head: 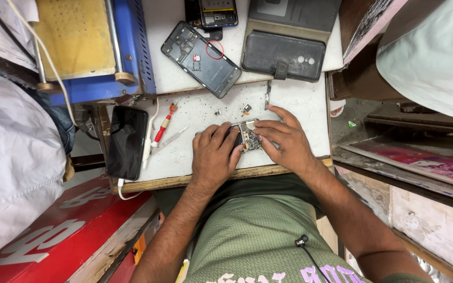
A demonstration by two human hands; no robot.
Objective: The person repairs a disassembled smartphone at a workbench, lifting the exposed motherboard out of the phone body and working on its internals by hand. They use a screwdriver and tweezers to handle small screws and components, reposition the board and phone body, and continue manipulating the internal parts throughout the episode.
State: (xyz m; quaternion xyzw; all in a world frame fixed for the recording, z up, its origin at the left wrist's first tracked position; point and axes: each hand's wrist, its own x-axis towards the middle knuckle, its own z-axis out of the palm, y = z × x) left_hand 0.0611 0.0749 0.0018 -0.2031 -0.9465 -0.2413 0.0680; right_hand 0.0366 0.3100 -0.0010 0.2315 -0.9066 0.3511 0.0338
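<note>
A white, speckled surface [300,99] with a wooden front edge fills the middle of the frame. On it lie a circuit board [249,136] at centre, a red-handled screwdriver [163,124] and tweezers [170,140] to its left, a black phone [127,141] at the left edge, an opened phone shell [201,58] above, and a dark wallet case [284,55] upper right.

A single view is given, taken from a camera worn on the head and aimed steeply down over the chest. The desk [300,99] is seen from close above, filling the upper middle of the frame. The forearms are seen entering from the bottom edge, and the wearer's green shirt [247,236] is caught at lower centre.
</note>
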